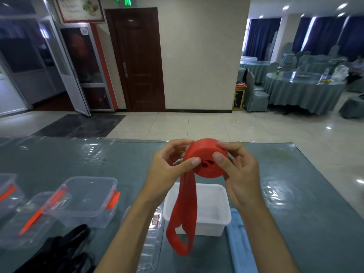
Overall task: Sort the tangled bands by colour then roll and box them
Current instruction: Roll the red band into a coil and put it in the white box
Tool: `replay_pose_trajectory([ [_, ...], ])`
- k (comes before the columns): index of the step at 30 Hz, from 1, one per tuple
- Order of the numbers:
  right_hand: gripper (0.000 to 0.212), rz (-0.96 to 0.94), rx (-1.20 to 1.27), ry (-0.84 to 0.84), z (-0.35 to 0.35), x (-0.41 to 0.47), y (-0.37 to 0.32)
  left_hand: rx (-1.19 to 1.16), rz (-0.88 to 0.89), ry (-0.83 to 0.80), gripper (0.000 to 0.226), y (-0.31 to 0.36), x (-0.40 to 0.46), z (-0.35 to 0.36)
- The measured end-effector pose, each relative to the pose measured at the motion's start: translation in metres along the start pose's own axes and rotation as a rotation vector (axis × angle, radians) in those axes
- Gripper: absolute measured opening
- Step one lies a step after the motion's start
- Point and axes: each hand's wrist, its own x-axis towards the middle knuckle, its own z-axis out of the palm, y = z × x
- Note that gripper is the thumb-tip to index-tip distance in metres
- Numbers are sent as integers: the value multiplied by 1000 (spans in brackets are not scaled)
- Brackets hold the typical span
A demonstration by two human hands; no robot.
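On the table's (295,174) left side lie black bands (59,251) at the near edge. Beyond them stand clear lidded boxes with orange clips (82,200). None of these is touched.

The left hand (167,170) is raised above the table. Its thumb presses the near face of the red band roll (206,157), and its curled fingers reach round the roll's left rim. The hand grips the roll.

The roll is held between the two hands, in the air and above the far edge of the white open box (199,207). Its winding axis points roughly toward the camera, so the flat spiral face is in view. The unrolled tail of the red band (185,219) leaves the roll at its lower left and hangs straight down as a doubled strap. Its looped end hangs in front of the white box's near wall.

The right hand (238,170) grips the roll's right side, thumb on the near face and fingers over the top rim. Both hands are therefore clamped on the same roll, close together, and equally near it.

Judgement: rolling is well advanced but unfinished. The hanging tail lies below and nearer the left hand, so further winding must draw the strap upward onto the roll. The white box sits directly beneath, which favours a straight lowering once the tail is taken up. A slack grip could let the coil spring loose.
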Motion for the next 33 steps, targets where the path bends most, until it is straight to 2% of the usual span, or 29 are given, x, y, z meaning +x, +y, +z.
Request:
replay_pose_trajectory([
  [3,44,-15,44,34,4,-5,8,59,6,-75,54,2,5,-6],
  [6,32,8,-19,-47,-4,-9,14,76,33,-69,54,6,9,-13],
  [10,36,-8,-200,-145,-14,-2,6,52,106,-5,39,6,9,-8],
  [13,51,-105,-218,-152,-15,4,0,18,91,-74,37,6,9,-5],
  [16,42,-126,-197,-166,-13,4,2,41,86,-143,43,12,11,-9],
  [19,44,-37,-213,-191,-16,5,2,165,167,-68,42,12,11,-7],
  [21,43,-28,-250,-222,-18,9,-3,146,207,36,37,6,8,0],
  [24,49,-124,-249,-257,-13,12,-11,24,257,114,30,-3,2,7],
  [27,43,-210,-230,-239,-9,10,-8,-2,243,71,37,0,1,3],
  [30,38,-85,-212,-233,-9,7,-4,16,244,145,32,4,2,1],
  [33,47,-59,-279,-238,-11,8,-7,-10,275,249,21,-1,-2,7],
])
